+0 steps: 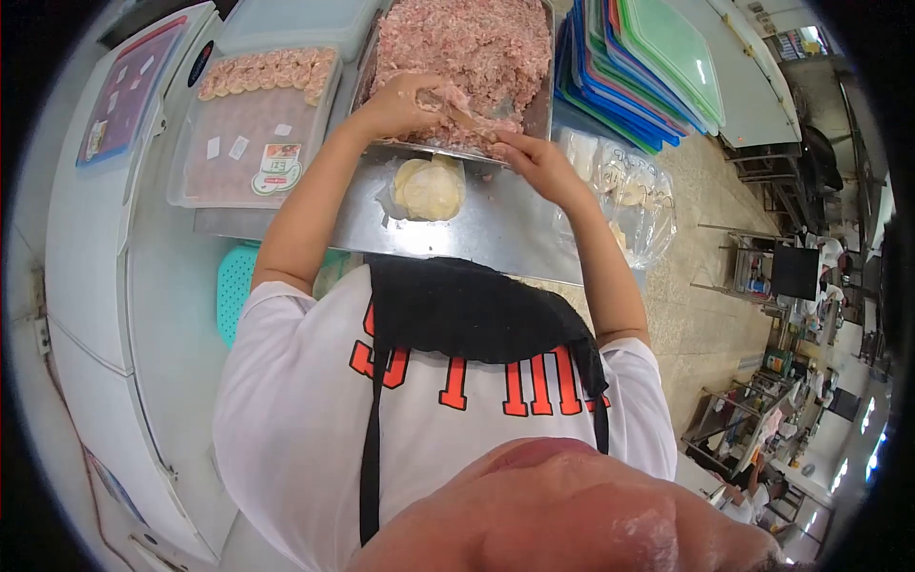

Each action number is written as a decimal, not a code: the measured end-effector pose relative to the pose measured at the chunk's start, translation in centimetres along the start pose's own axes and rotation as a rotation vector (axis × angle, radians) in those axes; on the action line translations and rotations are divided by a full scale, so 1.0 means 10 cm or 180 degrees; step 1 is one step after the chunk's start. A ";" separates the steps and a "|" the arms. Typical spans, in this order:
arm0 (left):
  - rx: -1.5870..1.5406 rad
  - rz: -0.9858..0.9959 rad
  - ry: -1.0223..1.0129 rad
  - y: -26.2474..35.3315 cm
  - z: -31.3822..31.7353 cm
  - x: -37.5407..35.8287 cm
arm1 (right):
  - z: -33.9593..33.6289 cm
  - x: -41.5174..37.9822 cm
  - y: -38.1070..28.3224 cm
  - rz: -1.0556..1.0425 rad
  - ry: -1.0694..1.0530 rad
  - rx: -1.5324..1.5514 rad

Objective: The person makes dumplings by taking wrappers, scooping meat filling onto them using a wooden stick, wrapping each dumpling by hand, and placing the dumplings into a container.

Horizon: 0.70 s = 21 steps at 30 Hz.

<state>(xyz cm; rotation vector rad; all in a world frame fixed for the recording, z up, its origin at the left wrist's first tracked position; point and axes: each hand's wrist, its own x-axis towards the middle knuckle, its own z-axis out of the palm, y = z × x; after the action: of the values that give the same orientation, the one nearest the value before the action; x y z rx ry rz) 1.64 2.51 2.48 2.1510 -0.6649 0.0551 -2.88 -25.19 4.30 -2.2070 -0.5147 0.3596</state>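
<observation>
A deep metal tray (549, 57) piled with pink ground meat (462, 43) lies in front of me. My left hand (405, 107) is over the tray's near left part, its fingers curled around a pale clump of ground meat. At the near right rim is my right hand (545, 167), its fingers closed and pointing toward the left hand. A slim tan strip, perhaps a tool, shows in the meat between the hands; what the right fingers grip is not clear. Nearer to me, a stack of round pale-yellow dough wrappers (429, 191) rests on the metal table (505, 219).
To the left, a lidded plastic box (243, 143) carries rows of filled dumplings. Stacked blue, green and clear lids (648, 67) stand at the right. Plastic-bagged wrappers (624, 186) lie on the table's right end. A turquoise basket (236, 291) sits below the table.
</observation>
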 end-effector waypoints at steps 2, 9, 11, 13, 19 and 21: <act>0.0330 0.0069 0.0137 -0.17 0.11 0.00 | -0.14 0.04 0.07 -0.0241 0.0144 -0.0627; -0.0275 -0.1173 -0.0450 0.00 0.13 0.05 | 0.18 0.11 0.23 -0.0797 0.0904 -0.1463; 0.0201 -0.1103 -0.0559 -0.02 0.20 0.03 | 0.02 0.11 0.44 -0.0357 0.0567 -0.1909; -0.0555 -0.1280 0.0563 0.02 0.25 -0.10 | -0.16 0.06 0.51 -0.0038 0.0338 -0.2217; -0.0034 0.0214 0.0746 0.26 0.17 -0.06 | -0.48 -0.16 0.08 -0.0323 0.0467 -0.0592; 0.0000 -0.0076 0.0543 0.46 0.14 -0.05 | -0.37 -0.20 -0.17 -0.0225 -0.0022 -0.0351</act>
<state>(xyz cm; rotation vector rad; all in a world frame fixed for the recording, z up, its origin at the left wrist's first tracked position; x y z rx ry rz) -1.26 -0.50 4.82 2.1258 -0.5403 0.2231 -3.49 -27.57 8.10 -2.2874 -0.6281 0.3078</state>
